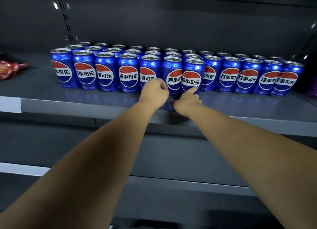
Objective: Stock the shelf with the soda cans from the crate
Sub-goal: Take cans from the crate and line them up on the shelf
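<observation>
Blue cans (171, 70) are crowding the shelf (85, 103); at twelve o'clock we are resting our curled, empty left hand (155, 93) and loosely open right hand (187, 101).

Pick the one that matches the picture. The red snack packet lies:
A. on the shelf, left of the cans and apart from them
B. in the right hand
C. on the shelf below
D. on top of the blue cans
A: the red snack packet lies on the shelf, with bare shelf between it and the leftmost of the blue cans.
</observation>
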`<control>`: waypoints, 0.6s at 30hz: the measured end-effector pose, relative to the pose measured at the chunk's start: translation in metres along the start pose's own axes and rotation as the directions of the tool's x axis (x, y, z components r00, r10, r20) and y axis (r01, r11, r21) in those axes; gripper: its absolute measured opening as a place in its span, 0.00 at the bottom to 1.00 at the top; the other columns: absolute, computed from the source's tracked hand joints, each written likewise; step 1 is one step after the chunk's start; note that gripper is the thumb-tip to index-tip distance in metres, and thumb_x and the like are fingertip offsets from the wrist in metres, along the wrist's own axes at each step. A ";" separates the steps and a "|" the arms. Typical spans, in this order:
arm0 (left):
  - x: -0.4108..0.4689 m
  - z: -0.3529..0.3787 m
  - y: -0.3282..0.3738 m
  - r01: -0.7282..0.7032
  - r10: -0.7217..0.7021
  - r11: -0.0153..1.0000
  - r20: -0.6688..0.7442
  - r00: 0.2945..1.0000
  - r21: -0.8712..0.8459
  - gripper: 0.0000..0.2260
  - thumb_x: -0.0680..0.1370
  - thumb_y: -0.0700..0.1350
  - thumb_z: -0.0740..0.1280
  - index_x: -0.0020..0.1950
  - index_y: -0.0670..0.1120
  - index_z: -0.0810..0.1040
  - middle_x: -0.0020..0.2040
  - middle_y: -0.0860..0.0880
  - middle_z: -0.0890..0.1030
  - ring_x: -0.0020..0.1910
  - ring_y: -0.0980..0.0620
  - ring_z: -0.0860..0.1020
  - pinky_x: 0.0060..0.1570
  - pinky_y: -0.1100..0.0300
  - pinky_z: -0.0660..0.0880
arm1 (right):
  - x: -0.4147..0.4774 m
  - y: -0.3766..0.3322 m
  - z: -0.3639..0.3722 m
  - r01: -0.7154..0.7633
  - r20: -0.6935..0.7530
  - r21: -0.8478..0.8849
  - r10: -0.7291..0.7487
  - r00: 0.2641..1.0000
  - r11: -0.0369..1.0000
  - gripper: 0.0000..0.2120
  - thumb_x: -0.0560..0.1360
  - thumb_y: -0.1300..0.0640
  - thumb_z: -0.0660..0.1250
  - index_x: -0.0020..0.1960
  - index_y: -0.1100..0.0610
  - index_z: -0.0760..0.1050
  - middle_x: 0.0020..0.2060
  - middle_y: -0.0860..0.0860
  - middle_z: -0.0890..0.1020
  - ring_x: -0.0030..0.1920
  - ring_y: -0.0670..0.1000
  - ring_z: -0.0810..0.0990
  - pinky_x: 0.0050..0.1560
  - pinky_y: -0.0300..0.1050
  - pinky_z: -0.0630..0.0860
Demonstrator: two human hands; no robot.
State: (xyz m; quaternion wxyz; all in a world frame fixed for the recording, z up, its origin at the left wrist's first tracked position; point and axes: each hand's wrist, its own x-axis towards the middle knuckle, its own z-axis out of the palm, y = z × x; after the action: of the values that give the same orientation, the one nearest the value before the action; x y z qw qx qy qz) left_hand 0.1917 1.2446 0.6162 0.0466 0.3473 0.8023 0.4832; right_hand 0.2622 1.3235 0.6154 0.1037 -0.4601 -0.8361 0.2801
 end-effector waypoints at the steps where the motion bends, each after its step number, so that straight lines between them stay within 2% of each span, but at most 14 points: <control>1: -0.004 -0.004 0.003 -0.045 0.045 0.998 -0.013 0.999 0.036 0.08 0.74 0.34 0.60 0.47 0.43 0.76 0.33 0.50 0.75 0.35 0.48 0.75 0.37 0.58 0.73 | -0.006 -0.003 0.000 0.026 0.009 0.017 -0.026 1.000 1.000 0.47 0.76 0.48 0.65 0.76 0.62 0.33 0.74 0.60 0.57 0.72 0.62 0.61 0.70 0.54 0.63; 3: -0.012 -0.015 0.008 -0.111 0.114 0.988 -0.014 0.993 0.107 0.09 0.74 0.35 0.60 0.51 0.42 0.77 0.36 0.50 0.75 0.42 0.48 0.75 0.42 0.58 0.71 | -0.019 -0.012 -0.003 0.094 0.006 0.053 -0.094 0.996 0.994 0.45 0.77 0.50 0.63 0.76 0.62 0.34 0.72 0.61 0.62 0.70 0.61 0.66 0.67 0.53 0.66; 6: -0.026 -0.037 0.008 -0.149 0.150 0.973 0.003 0.989 0.178 0.10 0.76 0.36 0.60 0.54 0.40 0.77 0.44 0.44 0.78 0.48 0.46 0.76 0.48 0.53 0.73 | -0.043 -0.032 -0.004 0.185 -0.049 0.050 -0.183 0.982 0.981 0.38 0.78 0.57 0.60 0.76 0.61 0.36 0.69 0.62 0.66 0.67 0.61 0.68 0.63 0.52 0.68; 11: -0.046 -0.092 -0.004 -0.123 0.128 0.964 -0.009 0.992 0.236 0.08 0.76 0.39 0.62 0.53 0.41 0.76 0.41 0.45 0.76 0.47 0.44 0.77 0.43 0.54 0.72 | -0.086 -0.073 0.007 0.254 -0.080 0.008 -0.252 0.964 0.967 0.37 0.77 0.57 0.63 0.76 0.60 0.44 0.65 0.61 0.71 0.63 0.60 0.73 0.56 0.51 0.71; 14: -0.060 -0.131 -0.011 -0.074 0.083 0.958 -0.021 0.996 0.277 0.10 0.72 0.37 0.63 0.53 0.44 0.76 0.44 0.46 0.77 0.48 0.45 0.77 0.44 0.54 0.73 | -0.112 -0.100 0.019 0.294 -0.066 -0.011 -0.294 0.954 0.956 0.36 0.76 0.57 0.66 0.75 0.60 0.48 0.61 0.59 0.74 0.60 0.59 0.75 0.49 0.48 0.72; 18: -0.079 -0.179 -0.025 -0.038 0.052 0.954 -0.039 0.998 0.297 0.12 0.72 0.36 0.63 0.54 0.43 0.75 0.46 0.45 0.78 0.48 0.45 0.77 0.42 0.55 0.73 | -0.144 -0.135 0.039 0.346 -0.048 0.009 -0.345 0.937 0.938 0.33 0.75 0.56 0.68 0.72 0.60 0.55 0.62 0.59 0.74 0.59 0.58 0.75 0.51 0.50 0.73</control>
State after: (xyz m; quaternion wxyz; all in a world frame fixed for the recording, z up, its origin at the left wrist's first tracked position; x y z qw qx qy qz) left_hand 0.1649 1.0571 0.6700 -0.0354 0.3574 0.8584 0.3662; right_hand 0.2294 1.1332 0.6712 0.1740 -0.3115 -0.8989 0.2541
